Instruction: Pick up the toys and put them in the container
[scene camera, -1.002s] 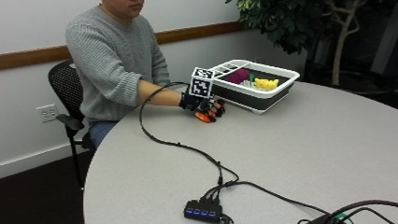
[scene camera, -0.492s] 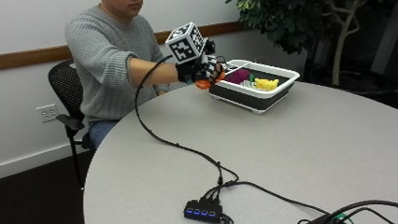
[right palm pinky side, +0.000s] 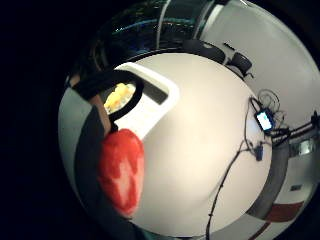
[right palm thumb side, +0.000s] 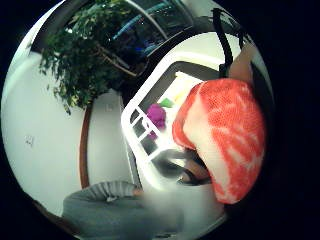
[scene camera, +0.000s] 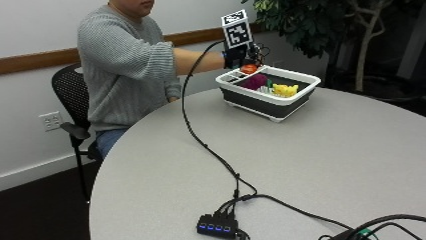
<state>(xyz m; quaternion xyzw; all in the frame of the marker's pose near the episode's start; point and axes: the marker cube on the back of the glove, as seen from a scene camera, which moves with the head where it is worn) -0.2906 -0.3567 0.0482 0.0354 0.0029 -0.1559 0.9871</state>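
Over the near corner of the container (scene camera: 269, 102), the gloved right hand (scene camera: 241, 57) is raised with its fingers curled round a red-and-white toy (scene camera: 248, 69). That toy sits just above the container's rim, not yet inside it. From the thumb side palm view the toy (right palm thumb side: 225, 140) fills much of the picture, close against the palm, with the container's white rim (right palm thumb side: 131, 122) and its slotted end compartment just beyond. A purple toy (right palm thumb side: 157, 116) lies in the container beside that compartment, and something yellow-green lies next to it. From the outside view the purple toy (scene camera: 255, 82) lies toward the person's end of the container and a yellow toy (scene camera: 285, 90) lies beside it, nearer the middle. The container stands on the round grey bench (scene camera: 346, 165), near the edge where the person sits. A black cable (scene camera: 200, 140) runs from the hand across the bench to a small hub (scene camera: 216, 227) with blue lights.
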